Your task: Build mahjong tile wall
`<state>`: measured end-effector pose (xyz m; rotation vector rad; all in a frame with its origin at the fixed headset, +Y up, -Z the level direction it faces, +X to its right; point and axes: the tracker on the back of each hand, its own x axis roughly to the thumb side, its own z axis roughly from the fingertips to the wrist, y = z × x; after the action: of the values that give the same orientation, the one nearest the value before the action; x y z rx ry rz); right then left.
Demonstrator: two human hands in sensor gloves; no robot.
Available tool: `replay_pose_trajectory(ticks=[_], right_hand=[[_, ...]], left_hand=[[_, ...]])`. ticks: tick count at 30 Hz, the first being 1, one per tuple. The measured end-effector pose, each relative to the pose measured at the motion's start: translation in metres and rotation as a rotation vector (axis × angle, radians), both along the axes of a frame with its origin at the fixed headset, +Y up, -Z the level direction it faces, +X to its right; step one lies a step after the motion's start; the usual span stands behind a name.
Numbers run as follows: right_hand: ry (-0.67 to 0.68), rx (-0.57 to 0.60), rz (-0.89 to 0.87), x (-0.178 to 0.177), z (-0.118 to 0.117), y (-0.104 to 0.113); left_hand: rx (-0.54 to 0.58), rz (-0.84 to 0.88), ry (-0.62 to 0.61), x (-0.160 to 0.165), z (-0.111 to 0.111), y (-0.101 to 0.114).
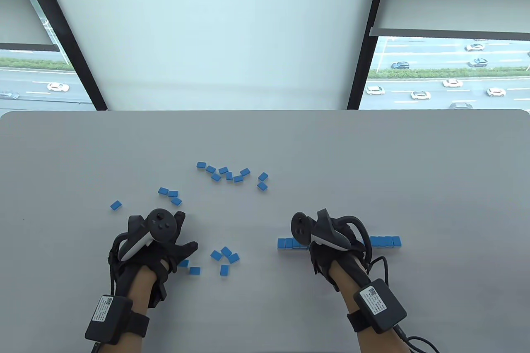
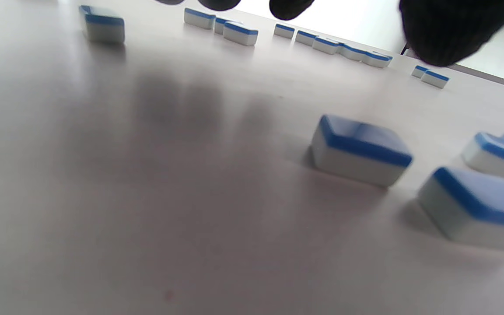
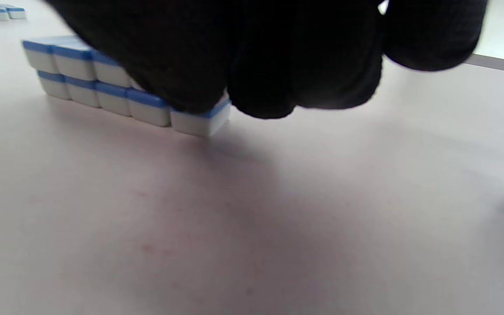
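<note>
The wall (image 1: 387, 241) is a row of blue-backed white tiles on the near right of the grey table (image 1: 372, 154). In the right wrist view the wall (image 3: 81, 74) stands two tiers high at its left. My right hand (image 1: 314, 245) lies over the wall's middle, its bunched fingers (image 3: 278, 65) hiding the end of the upper tier, so any tile under them is out of sight. My left hand (image 1: 182, 233) hovers over bare table with nothing in it, fingertips (image 2: 289, 6) and thumb (image 2: 444, 35) apart. Loose tiles (image 2: 359, 148) lie face down just right of it.
A small cluster of tiles (image 1: 225, 257) lies between the hands, and two more (image 1: 194, 271) sit by the left thumb. Further back are a scattered group (image 1: 227, 174), three tiles (image 1: 169, 195) and a single one (image 1: 116, 205). The table's far edge meets a window.
</note>
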<state>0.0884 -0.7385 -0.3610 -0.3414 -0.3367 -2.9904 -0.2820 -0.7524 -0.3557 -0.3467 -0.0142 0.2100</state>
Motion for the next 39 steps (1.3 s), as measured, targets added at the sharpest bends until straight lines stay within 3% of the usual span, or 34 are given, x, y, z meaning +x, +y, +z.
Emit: replay_pose_trajectory(ticks=[22,31,39], right_hand=[[-0.010,-0.014,-0.031,0.001,-0.001,0.000],[-0.017,0.068,-0.091,0.014,0.005,0.039],[-0.101,0.166,-0.127,0.068,0.009,0.074]], left_hand=[[0.000,-0.007,-0.001,0.001,0.001,0.000],[0.006,0.000,-0.002,0.000,0.000,0.000],[0.036,0.022,-0.008,0.002,0.000,0.004]])
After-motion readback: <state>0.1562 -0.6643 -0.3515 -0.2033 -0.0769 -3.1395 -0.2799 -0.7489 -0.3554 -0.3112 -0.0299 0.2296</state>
